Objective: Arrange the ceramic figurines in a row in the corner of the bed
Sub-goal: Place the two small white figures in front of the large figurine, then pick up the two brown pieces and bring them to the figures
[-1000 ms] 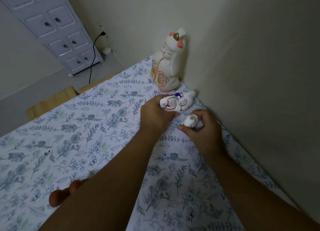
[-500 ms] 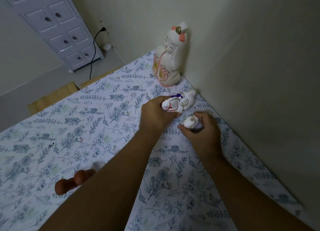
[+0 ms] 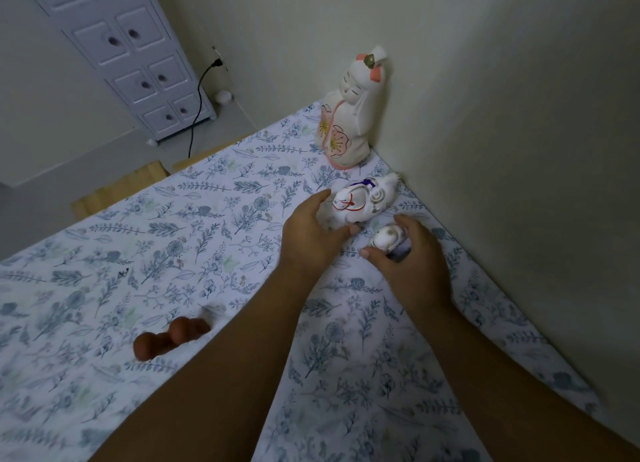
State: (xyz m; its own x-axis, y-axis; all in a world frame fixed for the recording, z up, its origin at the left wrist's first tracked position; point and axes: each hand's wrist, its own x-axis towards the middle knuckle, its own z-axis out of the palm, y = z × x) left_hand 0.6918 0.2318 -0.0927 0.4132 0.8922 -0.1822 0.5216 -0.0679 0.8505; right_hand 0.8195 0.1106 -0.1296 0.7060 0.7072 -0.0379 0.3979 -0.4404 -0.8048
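A tall white doll figurine (image 3: 346, 122) with pink flowers stands upright in the corner of the bed (image 3: 194, 240), against the wall. In front of it a medium white figurine (image 3: 363, 202) with red and blue lines rests on the floral sheet. My left hand (image 3: 311, 233) is cupped beside it with fingers apart; the index finger is off it and the thumb tip touches its base. Closer to me, a small white round figurine (image 3: 386, 238) sits low on the sheet by the wall, with my right hand (image 3: 412, 264) closed around it.
Walls (image 3: 502, 150) bound the bed at the back and right. My toes (image 3: 169, 337) rest on the sheet at lower left. Beyond the bed's wooden edge (image 3: 117, 191) stands a white drawer cabinet (image 3: 138, 63), with a black cable (image 3: 199, 111) plugged into the wall.
My left hand's fingers have loosened and spread away from the medium figurine, which now rests on the sheet. My right hand still holds the small figurine in about the same place.
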